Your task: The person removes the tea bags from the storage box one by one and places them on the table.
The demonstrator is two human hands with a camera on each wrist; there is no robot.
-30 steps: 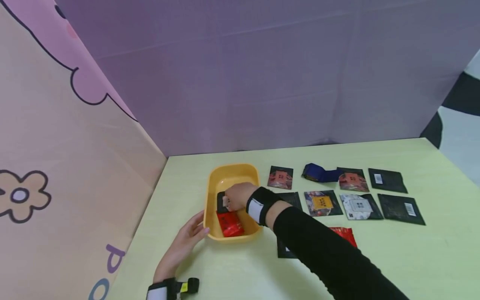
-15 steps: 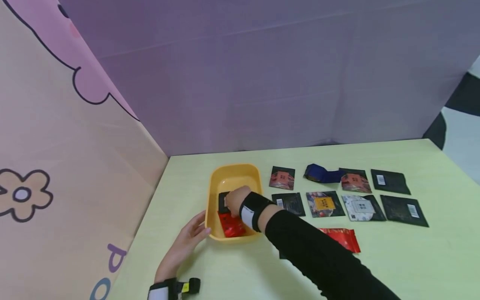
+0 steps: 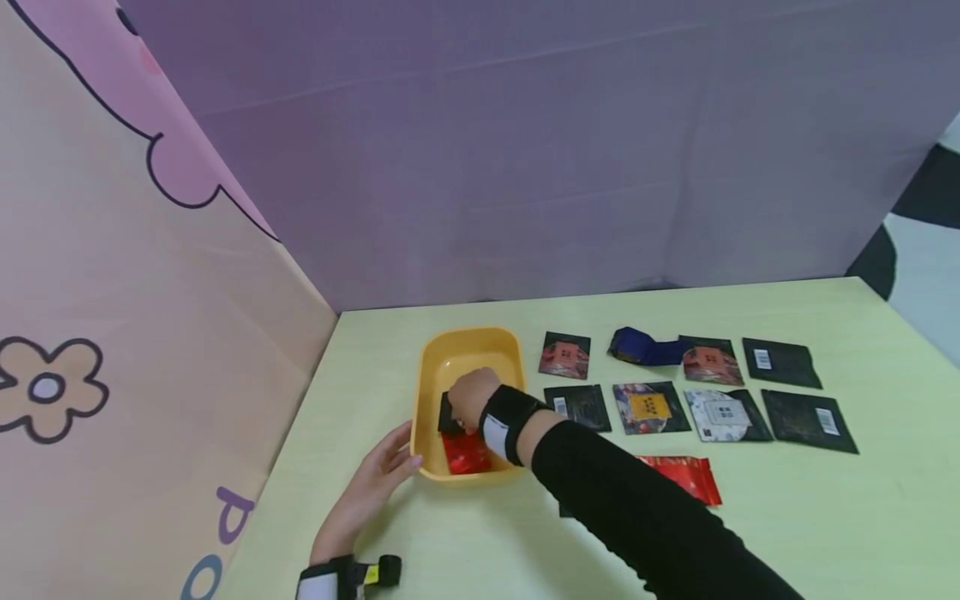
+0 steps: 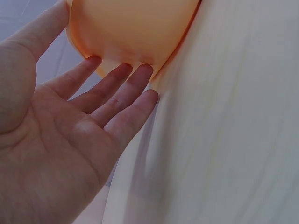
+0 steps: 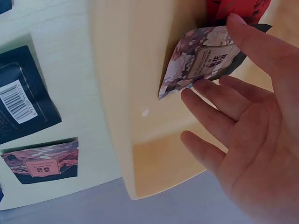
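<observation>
A yellow plastic tub [image 3: 459, 354] stands on the table. My left hand [image 3: 386, 467] rests against its left side; in the left wrist view the fingers touch the outside of the tub wall [image 4: 133, 28], only slightly bent. My right hand [image 3: 474, 400] is inside the tub. In the right wrist view, its thumb and fingers pinch a flat tea bag sachet [image 5: 203, 65] with a flower print and a label. The ring and little fingers stand off it. A red packet [image 3: 467, 455] lies beside and partly under the sachet on the tub floor.
Right of the tub lie flat sachets in rows, among them a pink-labelled one [image 3: 564, 356], an orange-labelled one [image 3: 651, 407] and a white one [image 3: 726, 414]. A crumpled dark blue packet [image 3: 643, 347] lies behind. Another red packet [image 3: 686, 479] is partly behind my right sleeve.
My right hand stays in the tub and moves only a little. The sachet has shifted slightly right, over the red packet's edge. My left hand stays at the tub's side.
</observation>
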